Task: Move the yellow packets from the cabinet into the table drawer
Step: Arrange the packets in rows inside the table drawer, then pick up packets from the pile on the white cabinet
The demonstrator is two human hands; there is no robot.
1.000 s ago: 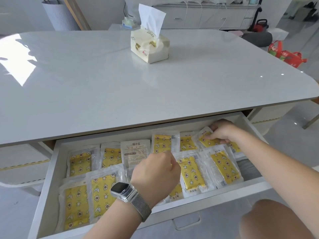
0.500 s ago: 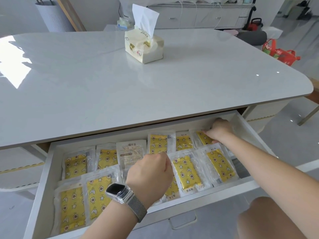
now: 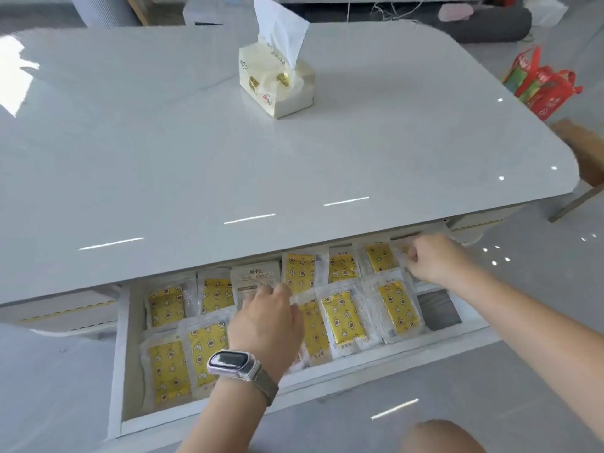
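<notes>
Your two hands work inside the open table drawer, where yellow packets already lie in two rough rows, overlapping, beneath the white table. Your left hand, watch on the wrist, pinches the clear edge of a packet near the drawer's middle; your right hand curls round a packet at the far right corner. The task looks well advanced: most packets seem delivered, and what shows is tidying. The cabinet is out of view, so whether more wait there cannot be told. A tissue pack stands on the table.
</notes>
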